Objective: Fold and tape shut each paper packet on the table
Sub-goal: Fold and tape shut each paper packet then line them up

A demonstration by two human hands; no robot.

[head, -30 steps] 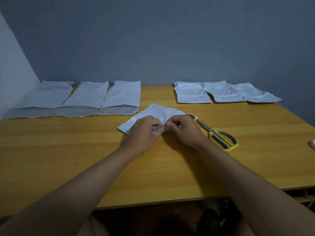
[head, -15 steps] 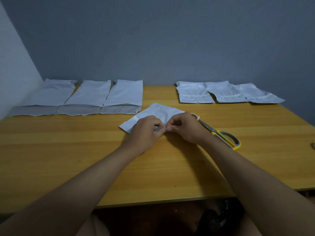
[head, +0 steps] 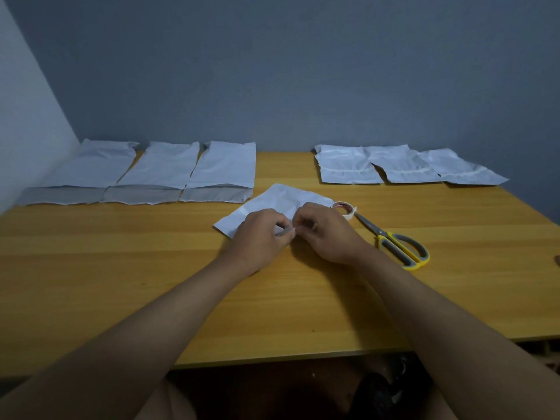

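Your packet point(head: 280, 203) lies at an angle in the middle of the frame on the table point(head: 121, 268), its near edge under your hands. Your left hand point(head: 260, 234) has its fingers curled, pinching the packet's near edge. Your right hand point(head: 325, 234) meets it fingertip to fingertip and pinches the same edge, fingers curled. Just right of your right hand sits a tape roll point(head: 345, 209), touching the packet's right corner. The scissors point(head: 394, 241) lie beside the roll, blades toward it, yellow handles to the lower right. In the upper left of the frame three flat packets point(head: 163, 171) lie in a row, flaps open toward you. In the upper right three folded packets point(head: 403, 166) overlap in a row.
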